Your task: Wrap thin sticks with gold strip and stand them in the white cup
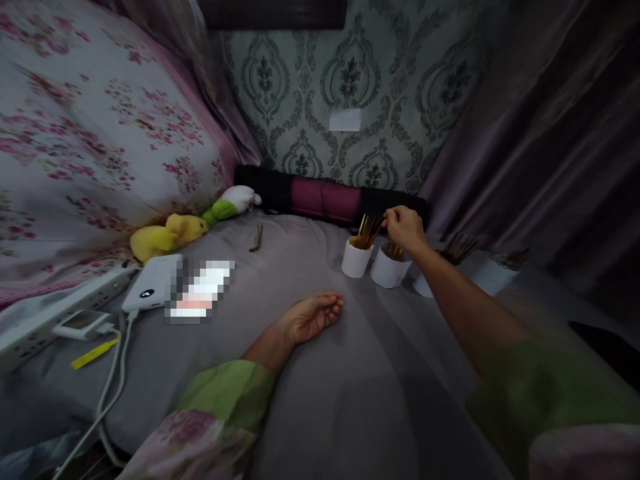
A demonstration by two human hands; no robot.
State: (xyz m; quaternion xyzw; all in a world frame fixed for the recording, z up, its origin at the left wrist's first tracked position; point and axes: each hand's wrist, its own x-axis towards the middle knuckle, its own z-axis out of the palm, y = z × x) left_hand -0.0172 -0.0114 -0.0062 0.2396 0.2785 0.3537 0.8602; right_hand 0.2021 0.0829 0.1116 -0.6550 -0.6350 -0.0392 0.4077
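Note:
My right hand (404,228) reaches out over several white cups on the grey bed sheet (320,373). Its fingers pinch the tops of thin gold sticks (369,228) that stand in the leftmost cup (356,257). A second cup (389,267) sits right under the hand, with dark sticks in it. Two more cups (493,275) with sticks stand further right, partly hidden by my forearm. My left hand (314,315) lies relaxed on the sheet, palm up, fingers loosely curled and empty.
A floral pillow (95,133) fills the left. Yellow and green-white plush toys (167,237) lie beside it. A white power bank (150,283), power strip and cables sit at the left edge. A black-and-maroon roll (325,197) lies against the wall. A loose stick (257,238) rests on the sheet.

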